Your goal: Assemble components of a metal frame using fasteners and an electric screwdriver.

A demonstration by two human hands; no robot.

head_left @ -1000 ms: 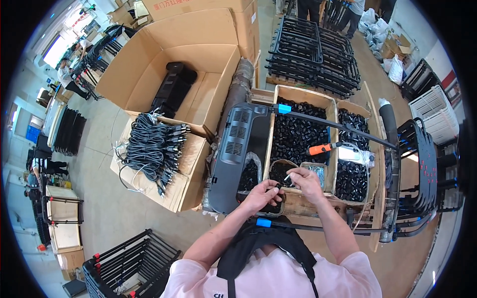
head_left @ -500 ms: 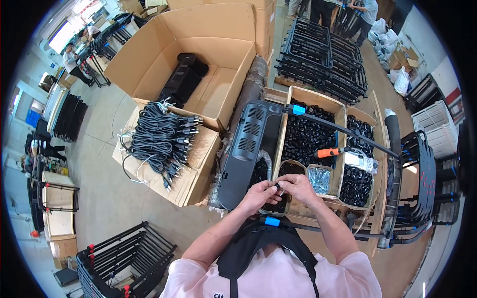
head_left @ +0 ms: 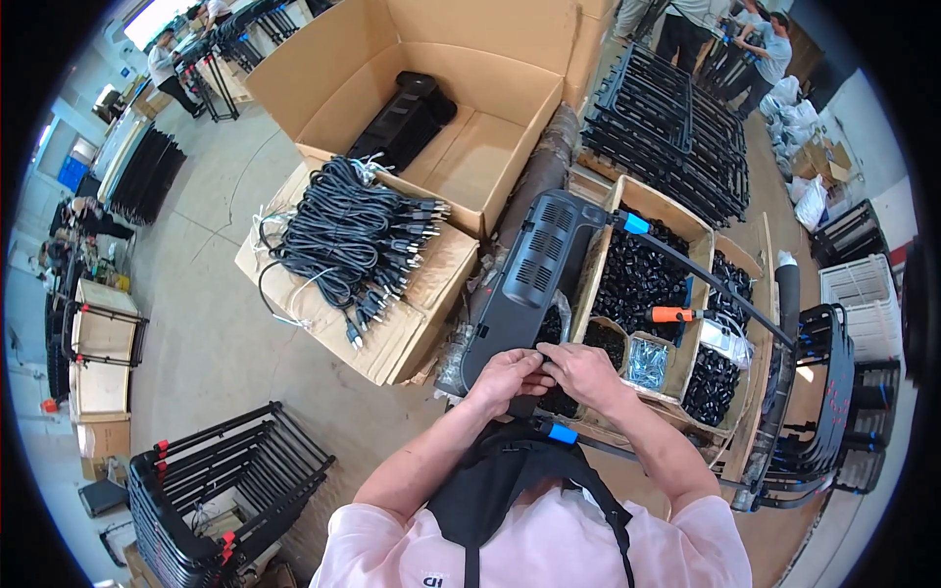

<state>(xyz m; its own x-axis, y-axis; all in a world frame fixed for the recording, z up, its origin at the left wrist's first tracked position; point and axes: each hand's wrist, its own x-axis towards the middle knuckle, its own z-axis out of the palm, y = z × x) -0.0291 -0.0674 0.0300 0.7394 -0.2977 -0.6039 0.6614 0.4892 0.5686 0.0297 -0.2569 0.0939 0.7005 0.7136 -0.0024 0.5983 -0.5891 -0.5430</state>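
Large open brown cardboard box [head_left: 461,78] at top centre, one long black part lying inside. Flattened brown cardboard sheet [head_left: 392,333] just below it on the floor, carrying a heap of black cable bundles. Right of centre, open cardboard bins [head_left: 676,220] side by side, full of small black parts. Small clear plastic bag of screws [head_left: 647,361] in a little carton near the hands. Clear plastic bag [head_left: 727,341] just right of it. White sacks [head_left: 809,201] at far right. No screens, no signs or labels legible
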